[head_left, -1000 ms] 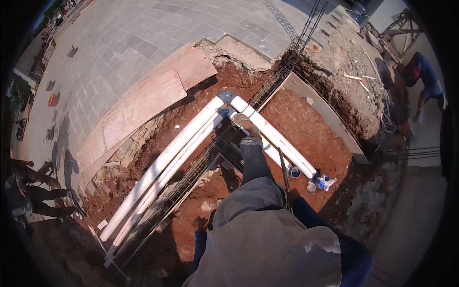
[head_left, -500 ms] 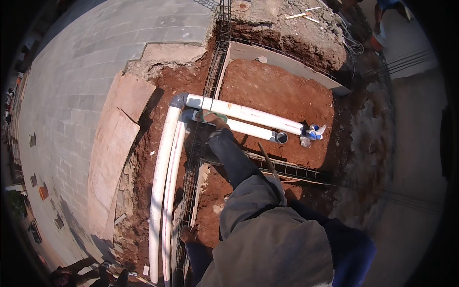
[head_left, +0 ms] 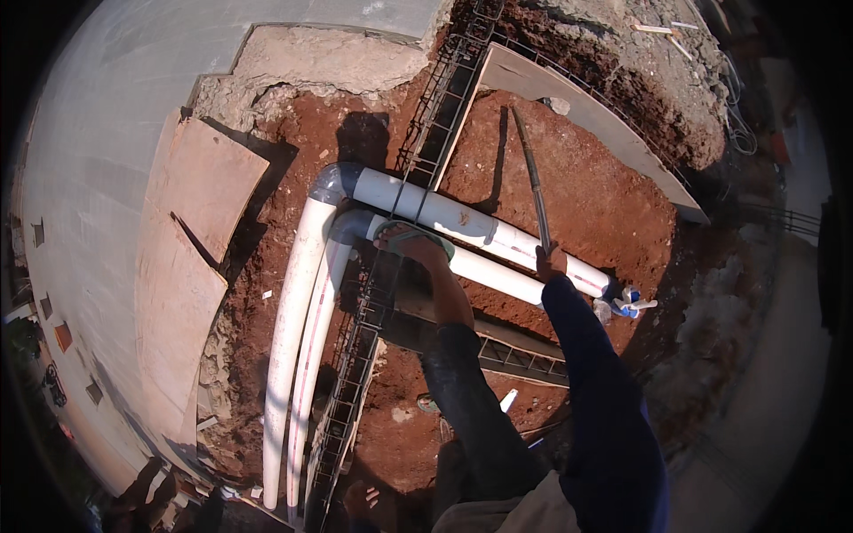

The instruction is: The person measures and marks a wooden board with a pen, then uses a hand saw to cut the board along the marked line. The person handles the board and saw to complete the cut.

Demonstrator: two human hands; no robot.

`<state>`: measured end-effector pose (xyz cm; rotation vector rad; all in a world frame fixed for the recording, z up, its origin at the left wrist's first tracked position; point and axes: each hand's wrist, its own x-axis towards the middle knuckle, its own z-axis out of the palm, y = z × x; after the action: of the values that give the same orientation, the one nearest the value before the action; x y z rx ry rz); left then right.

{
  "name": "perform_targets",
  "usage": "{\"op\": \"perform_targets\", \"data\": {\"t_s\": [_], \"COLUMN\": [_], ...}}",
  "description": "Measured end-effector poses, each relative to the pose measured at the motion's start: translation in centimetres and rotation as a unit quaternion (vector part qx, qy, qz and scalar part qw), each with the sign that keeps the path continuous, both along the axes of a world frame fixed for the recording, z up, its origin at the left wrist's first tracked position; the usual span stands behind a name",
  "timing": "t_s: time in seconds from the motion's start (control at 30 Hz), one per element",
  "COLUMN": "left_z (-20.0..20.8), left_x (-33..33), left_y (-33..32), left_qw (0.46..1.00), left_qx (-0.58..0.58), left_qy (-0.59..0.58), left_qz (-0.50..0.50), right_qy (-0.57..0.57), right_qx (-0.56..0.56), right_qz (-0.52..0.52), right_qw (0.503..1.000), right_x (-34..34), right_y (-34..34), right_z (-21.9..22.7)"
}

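Note:
My right hand [head_left: 553, 259], at the end of a dark blue sleeve, is closed round the lower end of a long thin bar [head_left: 531, 173]. The bar slants up and away over the red soil, beyond the thicker white pipe [head_left: 426, 206]. My foot in a green flip-flop [head_left: 418, 238] is planted on the thinner white pipe [head_left: 498, 272], near its grey elbow [head_left: 354, 224]. A second grey elbow [head_left: 334, 182] turns the thicker pipe. My left hand [head_left: 359, 499] is low at the bottom edge, beside the rebar; its fingers are too dark to make out.
Rebar cages [head_left: 342, 400] run through the trench under the pipes. Boards [head_left: 577, 84] line the soil pit, and plywood sheets [head_left: 182, 266] lie on the left by grey paving [head_left: 80, 222]. Blue-and-white wrapping [head_left: 633, 304] sits at the pipe's far end. Dark figures show at lower left.
My right arm has reached forward, and the bar has swung up from beside my leg to point away over the soil. My body leans back more, while my foot stays on the pipe.

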<state>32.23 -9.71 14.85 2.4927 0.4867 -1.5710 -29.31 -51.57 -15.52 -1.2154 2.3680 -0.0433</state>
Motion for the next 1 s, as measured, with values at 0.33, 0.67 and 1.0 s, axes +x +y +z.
{"op": "perform_targets", "data": {"t_s": [0.33, 0.67, 1.0], "left_z": [0.1, -0.7, -1.9], "left_x": [-7.5, -22.8, -35.4], "left_y": [0.7, 2.9, 8.5], "left_qw": [0.993, 0.996, 0.981], "left_qx": [0.082, 0.014, -0.008], "left_qy": [0.052, -0.031, -0.144], "left_qz": [0.063, -0.084, 0.128], "right_qy": [0.088, -0.196, -0.657], "right_qx": [-0.026, 0.022, 0.149], "right_qz": [0.070, 0.267, 0.159], "right_qw": [0.993, 0.943, 0.722], "right_x": [-1.2, 15.8, 67.4], "right_y": [-10.9, -13.6, -18.1], "right_z": [-12.4, 1.0, 8.2]}}
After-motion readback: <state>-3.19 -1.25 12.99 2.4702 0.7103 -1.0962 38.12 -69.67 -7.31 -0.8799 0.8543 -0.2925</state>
